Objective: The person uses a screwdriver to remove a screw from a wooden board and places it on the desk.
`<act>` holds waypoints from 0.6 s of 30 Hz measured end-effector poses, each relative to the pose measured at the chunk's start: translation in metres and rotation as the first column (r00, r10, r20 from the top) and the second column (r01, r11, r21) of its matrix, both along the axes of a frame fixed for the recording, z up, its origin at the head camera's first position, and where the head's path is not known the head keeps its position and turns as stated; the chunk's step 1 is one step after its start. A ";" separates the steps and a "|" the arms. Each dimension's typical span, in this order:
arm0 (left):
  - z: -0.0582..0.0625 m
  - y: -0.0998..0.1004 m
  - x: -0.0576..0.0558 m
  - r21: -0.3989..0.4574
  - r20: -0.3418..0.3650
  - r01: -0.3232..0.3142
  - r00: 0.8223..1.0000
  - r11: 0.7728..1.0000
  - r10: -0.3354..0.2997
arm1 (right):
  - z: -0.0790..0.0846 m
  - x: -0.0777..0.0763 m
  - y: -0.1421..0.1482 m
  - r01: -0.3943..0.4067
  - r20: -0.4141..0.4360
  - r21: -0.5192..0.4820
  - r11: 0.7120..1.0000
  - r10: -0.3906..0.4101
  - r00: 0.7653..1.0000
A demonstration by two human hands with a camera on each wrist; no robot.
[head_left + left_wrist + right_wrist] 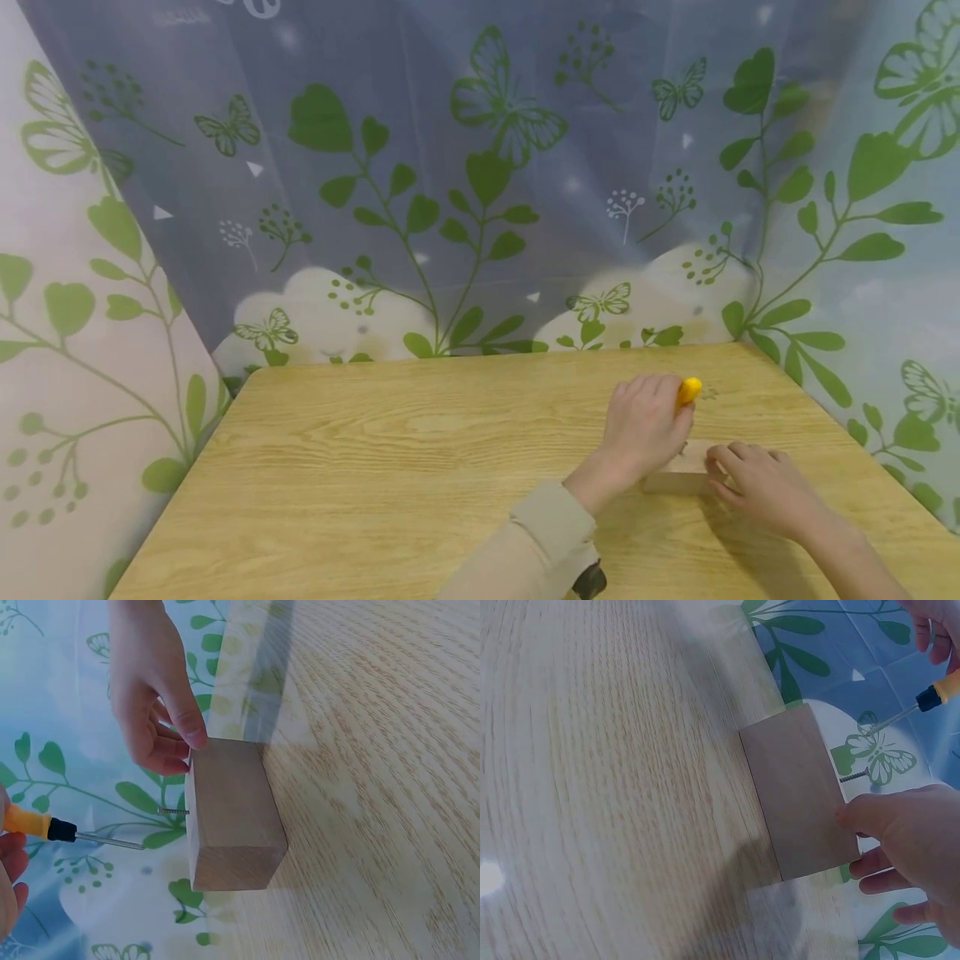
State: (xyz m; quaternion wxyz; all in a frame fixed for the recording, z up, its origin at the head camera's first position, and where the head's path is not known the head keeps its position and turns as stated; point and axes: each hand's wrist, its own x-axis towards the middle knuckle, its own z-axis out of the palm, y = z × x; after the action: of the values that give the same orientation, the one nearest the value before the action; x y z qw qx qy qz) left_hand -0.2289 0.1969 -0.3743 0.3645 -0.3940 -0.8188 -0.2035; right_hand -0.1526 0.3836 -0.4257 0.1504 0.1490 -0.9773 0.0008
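Note:
A small wooden block [675, 479] lies on the wooden table [375, 467] at the right. My right hand [723, 467] grips it, with the thumb [859, 817] on one face and the fingers curled behind. A short screw [174, 812] sticks out of the block's [232, 817] top face. My left hand [660, 400], in a beige sleeve, holds a yellow-handled screwdriver [688, 390] just beyond the block. Its metal shaft [109, 840] points toward the block, and the tip sits a little apart from the screw [853, 778].
A curtain with green leaves and butterflies [480, 183] hangs close around the table's far and side edges. The block sits near the table's right edge [847, 433]. Bare tabletop stretches to the left and front.

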 end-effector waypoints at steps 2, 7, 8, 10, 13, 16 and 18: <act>0.002 0.001 0.001 -0.004 0.001 0.016 1.000 1.000 -0.016 | 0.000 0.000 0.001 -0.003 -0.009 0.001 1.000 0.003 1.000; 0.006 0.003 0.003 0.001 0.017 0.046 0.999 0.999 -0.046 | 0.001 0.000 0.001 -0.006 -0.039 0.012 1.000 0.006 0.999; 0.007 0.004 0.004 0.005 0.022 0.049 0.999 0.999 -0.049 | 0.001 0.001 0.000 -0.007 -0.047 0.016 1.000 0.008 0.999; 0.008 0.005 0.005 0.014 0.031 0.053 0.998 0.999 -0.053 | 0.001 0.001 -0.001 -0.004 -0.054 0.018 1.000 0.005 0.999; 0.010 0.006 0.005 0.027 0.043 0.059 0.997 0.998 -0.060 | 0.001 0.003 -0.003 0.001 -0.058 0.028 1.000 0.001 0.998; 0.011 0.007 0.006 0.033 0.057 0.072 0.996 0.997 -0.074 | 0.001 0.004 -0.005 0.010 -0.053 0.045 0.999 -0.007 0.999; 0.011 0.008 0.006 0.028 0.067 0.080 0.994 0.996 -0.082 | 0.000 0.006 -0.005 0.017 -0.059 0.061 0.998 -0.013 0.998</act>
State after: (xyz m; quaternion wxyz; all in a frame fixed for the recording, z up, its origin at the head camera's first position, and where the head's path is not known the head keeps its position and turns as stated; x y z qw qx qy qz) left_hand -0.2228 0.2052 -0.3634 0.3328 -0.4152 -0.8113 -0.2420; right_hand -0.1466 0.3784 -0.4255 0.1743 0.1462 -0.9731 -0.0350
